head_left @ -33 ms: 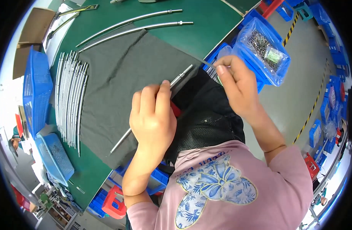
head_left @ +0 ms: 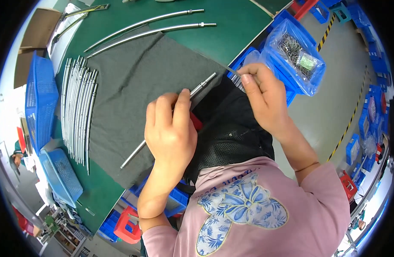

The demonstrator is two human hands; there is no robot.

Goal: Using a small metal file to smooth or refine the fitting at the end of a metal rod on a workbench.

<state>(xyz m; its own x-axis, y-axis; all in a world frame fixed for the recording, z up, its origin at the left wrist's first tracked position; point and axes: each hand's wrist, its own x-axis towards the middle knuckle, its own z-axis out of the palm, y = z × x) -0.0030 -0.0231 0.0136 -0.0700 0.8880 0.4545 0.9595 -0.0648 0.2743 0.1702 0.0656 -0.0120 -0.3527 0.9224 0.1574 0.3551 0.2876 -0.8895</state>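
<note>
My left hand (head_left: pixel 171 132) is closed over the middle of a slim, slightly curved metal rod (head_left: pixel 203 85), holding it on a dark grey cloth (head_left: pixel 137 85). The rod's threaded tip points up and right, and its other end sticks out below my wrist. My right hand (head_left: pixel 263 96) pinches a thin metal pin (head_left: pixel 231 71) between thumb and forefinger, just right of the rod's tip. Beyond that hand is a blue bin holding a clear bag of small metal parts (head_left: pixel 297 55).
Several similar rods (head_left: pixel 79 115) lie side by side left of the cloth, and two longer curved rods (head_left: pixel 149 25) lie on the green table (head_left: pixel 231 30). Blue baskets (head_left: pixel 40 98) and a cardboard box (head_left: pixel 34 34) stand at the left. A black mesh apron (head_left: pixel 231 132) covers my lap.
</note>
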